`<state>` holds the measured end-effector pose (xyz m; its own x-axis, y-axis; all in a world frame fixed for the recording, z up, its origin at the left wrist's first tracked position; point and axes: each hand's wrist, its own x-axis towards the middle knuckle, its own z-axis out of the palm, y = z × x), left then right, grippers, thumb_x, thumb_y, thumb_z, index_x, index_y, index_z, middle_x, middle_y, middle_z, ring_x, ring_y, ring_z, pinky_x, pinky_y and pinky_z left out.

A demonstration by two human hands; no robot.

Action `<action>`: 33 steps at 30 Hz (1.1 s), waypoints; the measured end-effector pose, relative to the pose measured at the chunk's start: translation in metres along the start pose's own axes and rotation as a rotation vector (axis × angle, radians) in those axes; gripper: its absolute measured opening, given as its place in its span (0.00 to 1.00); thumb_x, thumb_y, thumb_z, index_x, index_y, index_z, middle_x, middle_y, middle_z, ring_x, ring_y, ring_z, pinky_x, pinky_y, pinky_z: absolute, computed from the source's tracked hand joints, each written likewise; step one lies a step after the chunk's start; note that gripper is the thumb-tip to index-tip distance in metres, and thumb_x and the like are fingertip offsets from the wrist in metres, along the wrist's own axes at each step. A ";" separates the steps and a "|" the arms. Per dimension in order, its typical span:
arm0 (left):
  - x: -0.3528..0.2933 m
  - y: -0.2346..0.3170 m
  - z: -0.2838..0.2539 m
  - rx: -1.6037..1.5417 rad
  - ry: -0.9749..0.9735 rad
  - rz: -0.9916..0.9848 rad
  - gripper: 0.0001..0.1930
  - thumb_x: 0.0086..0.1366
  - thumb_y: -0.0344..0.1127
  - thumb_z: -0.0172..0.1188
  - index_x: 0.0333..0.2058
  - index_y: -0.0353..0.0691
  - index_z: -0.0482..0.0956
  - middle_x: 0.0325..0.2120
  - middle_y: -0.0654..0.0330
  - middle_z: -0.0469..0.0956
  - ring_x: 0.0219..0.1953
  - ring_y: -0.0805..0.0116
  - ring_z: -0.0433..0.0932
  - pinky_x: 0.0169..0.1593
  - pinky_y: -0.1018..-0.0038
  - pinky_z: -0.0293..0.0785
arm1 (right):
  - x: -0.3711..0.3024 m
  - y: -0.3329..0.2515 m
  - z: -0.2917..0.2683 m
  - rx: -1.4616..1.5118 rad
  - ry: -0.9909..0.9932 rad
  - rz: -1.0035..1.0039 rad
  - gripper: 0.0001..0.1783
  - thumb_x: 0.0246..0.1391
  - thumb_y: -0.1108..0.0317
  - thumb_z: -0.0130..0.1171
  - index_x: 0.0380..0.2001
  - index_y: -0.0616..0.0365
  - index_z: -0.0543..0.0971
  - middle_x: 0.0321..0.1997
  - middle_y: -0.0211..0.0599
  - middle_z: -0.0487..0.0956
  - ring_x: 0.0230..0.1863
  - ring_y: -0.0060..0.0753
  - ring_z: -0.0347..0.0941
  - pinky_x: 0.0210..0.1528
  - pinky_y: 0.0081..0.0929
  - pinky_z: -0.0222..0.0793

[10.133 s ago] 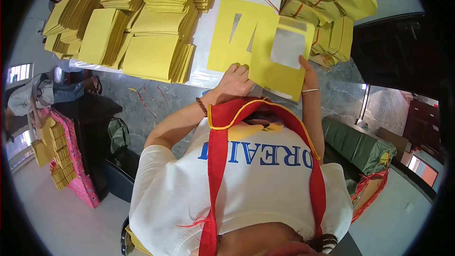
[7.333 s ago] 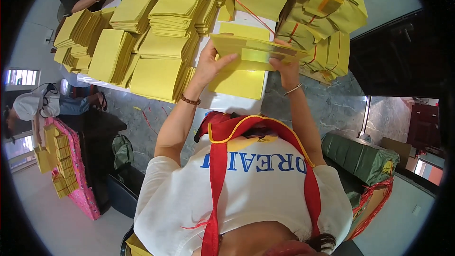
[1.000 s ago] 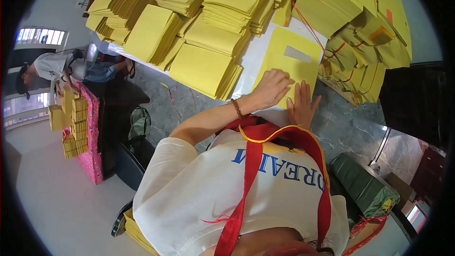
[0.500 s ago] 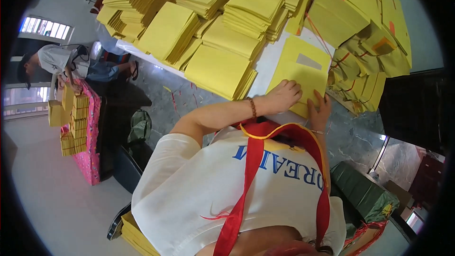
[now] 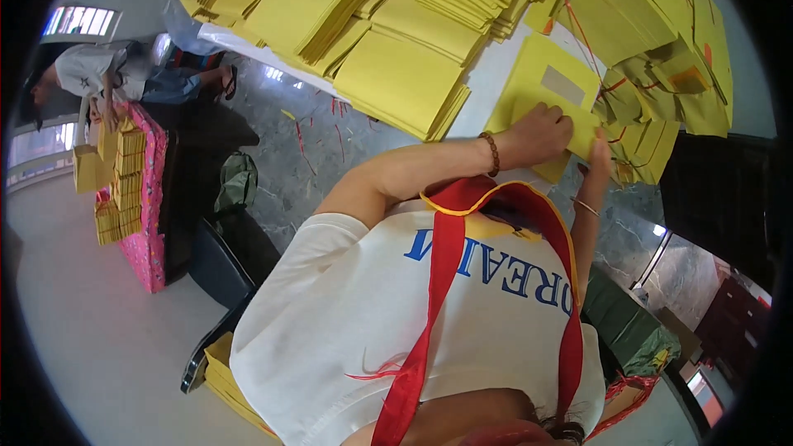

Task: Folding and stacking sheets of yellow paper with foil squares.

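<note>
A yellow paper envelope (image 5: 541,66) with a grey patch lies on the white tabletop in front of me. My left hand (image 5: 537,134), with a beaded bracelet at the wrist, rests on its near part, fingers curled together and pressed onto the paper. At the envelope's near right edge my right hand (image 5: 598,161) pinches the paper, fingers close together; a thin band circles that wrist. Part of the paper between the hands is raised or folded over. To the left, a stack of yellow envelopes (image 5: 401,91) sits by the table edge.
More yellow stacks (image 5: 310,0) cover the table's far left. At right are bundles of yellow envelopes (image 5: 632,16) tied with red string. A person (image 5: 107,74) stands at a pink-covered table (image 5: 153,198) on the far left. A black chair (image 5: 219,264) is behind my left side.
My right hand has lifted from lying flat to pinching the envelope's edge, and the paper there is now raised. My left hand stays on the envelope. The whole view has shifted slightly.
</note>
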<state>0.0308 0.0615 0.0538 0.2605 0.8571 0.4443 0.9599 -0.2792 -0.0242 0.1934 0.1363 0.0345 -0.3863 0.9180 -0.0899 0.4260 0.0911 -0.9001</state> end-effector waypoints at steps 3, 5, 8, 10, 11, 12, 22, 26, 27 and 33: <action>0.000 -0.002 -0.044 -0.096 0.169 -0.063 0.13 0.45 0.34 0.51 0.33 0.38 0.71 0.22 0.63 0.66 0.27 0.68 0.66 0.27 0.75 0.62 | -0.022 -0.062 0.000 0.661 0.047 0.036 0.31 0.55 0.48 0.39 0.57 0.53 0.56 0.56 0.38 0.60 0.53 0.37 0.59 0.53 0.32 0.55; -0.007 -0.005 -0.070 -0.126 0.236 -0.084 0.14 0.45 0.33 0.50 0.34 0.38 0.71 0.23 0.63 0.66 0.27 0.68 0.67 0.28 0.75 0.62 | -0.036 -0.094 -0.001 0.946 -0.039 -0.045 0.33 0.56 0.47 0.35 0.60 0.51 0.48 0.59 0.39 0.57 0.57 0.38 0.56 0.56 0.37 0.52; -0.016 -0.018 -0.094 -0.194 0.333 -0.089 0.17 0.45 0.32 0.51 0.37 0.37 0.71 0.27 0.61 0.70 0.29 0.68 0.69 0.31 0.75 0.64 | -0.041 -0.117 0.007 1.052 -0.101 -0.108 0.33 0.56 0.47 0.33 0.60 0.52 0.48 0.60 0.40 0.55 0.59 0.38 0.53 0.58 0.38 0.50; -0.023 -0.022 -0.103 -0.190 0.422 -0.098 0.18 0.44 0.31 0.52 0.37 0.37 0.72 0.32 0.59 0.72 0.33 0.67 0.72 0.34 0.75 0.66 | -0.040 -0.122 0.009 1.099 -0.113 -0.075 0.32 0.57 0.48 0.33 0.60 0.53 0.48 0.60 0.40 0.55 0.59 0.38 0.52 0.58 0.38 0.49; -0.026 -0.026 -0.108 -0.171 0.432 -0.090 0.18 0.44 0.31 0.52 0.37 0.37 0.72 0.32 0.59 0.72 0.33 0.67 0.72 0.34 0.75 0.66 | -0.038 -0.126 0.011 1.138 -0.115 -0.021 0.31 0.57 0.50 0.32 0.60 0.54 0.48 0.60 0.40 0.54 0.60 0.38 0.52 0.59 0.38 0.48; -0.031 -0.029 -0.116 -0.126 0.392 -0.095 0.18 0.43 0.31 0.52 0.37 0.37 0.72 0.33 0.59 0.72 0.33 0.67 0.72 0.35 0.75 0.66 | -0.041 -0.140 0.017 1.118 -0.139 0.028 0.29 0.58 0.52 0.32 0.59 0.56 0.50 0.60 0.41 0.55 0.59 0.39 0.53 0.59 0.38 0.49; -0.081 -0.073 -0.158 -0.023 0.276 -0.060 0.19 0.44 0.32 0.52 0.39 0.37 0.73 0.36 0.58 0.73 0.35 0.68 0.72 0.36 0.75 0.66 | -0.052 -0.141 0.064 1.313 -0.568 0.228 0.32 0.55 0.47 0.38 0.57 0.57 0.53 0.58 0.43 0.58 0.58 0.40 0.55 0.57 0.39 0.54; -0.100 -0.095 -0.175 0.021 0.346 -0.108 0.19 0.43 0.32 0.51 0.39 0.37 0.73 0.35 0.58 0.74 0.34 0.67 0.72 0.34 0.74 0.66 | -0.059 -0.142 0.083 1.392 -0.785 0.129 0.39 0.51 0.43 0.43 0.58 0.57 0.50 0.58 0.45 0.58 0.57 0.42 0.58 0.53 0.39 0.60; -0.105 -0.102 -0.177 0.014 0.353 -0.091 0.19 0.43 0.32 0.51 0.39 0.37 0.73 0.35 0.58 0.74 0.34 0.67 0.72 0.34 0.74 0.66 | -0.059 -0.144 0.087 1.421 -0.871 0.117 0.39 0.50 0.44 0.45 0.58 0.58 0.50 0.58 0.45 0.58 0.55 0.42 0.60 0.52 0.36 0.62; -0.128 -0.143 -0.186 -0.112 0.492 -0.276 0.23 0.39 0.21 0.48 0.40 0.36 0.72 0.34 0.53 0.75 0.34 0.58 0.73 0.35 0.69 0.68 | -0.051 -0.120 0.119 1.275 -0.682 0.346 0.26 0.54 0.56 0.45 0.54 0.55 0.60 0.48 0.38 0.69 0.47 0.31 0.67 0.43 0.28 0.66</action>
<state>-0.1591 -0.0890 0.1666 -0.1026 0.6097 0.7860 0.9618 -0.1408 0.2347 0.0651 0.0323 0.0966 -0.8707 0.4369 -0.2259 -0.2722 -0.8105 -0.5186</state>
